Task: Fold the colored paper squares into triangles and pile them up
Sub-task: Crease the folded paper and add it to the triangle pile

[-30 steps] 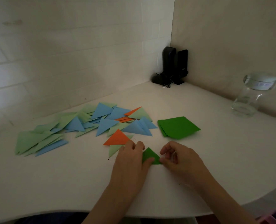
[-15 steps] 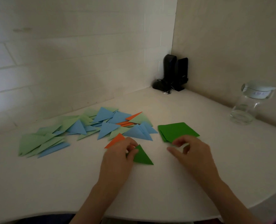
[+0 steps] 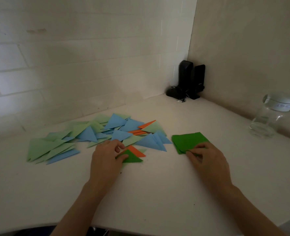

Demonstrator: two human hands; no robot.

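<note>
The left hand point(image 3: 106, 155) has carried the dark green triangle point(image 3: 131, 157) onto the triangle pile point(image 3: 96, 135), still pinching it. The right hand point(image 3: 204, 157) has reached the green square stack point(image 3: 186, 141) beside that pile, gripping its near edge; the next fold is starting.

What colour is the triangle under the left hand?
Dark green triangle, seen in the head view, held by the left hand.

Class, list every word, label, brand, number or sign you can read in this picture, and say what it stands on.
No text can be read anywhere.
Glass jar: faint marks on its lid band, too blurred to read.
Black speakers: a small pale mark, too small to read.
Paper triangles and green squares: plain, no print.
</note>
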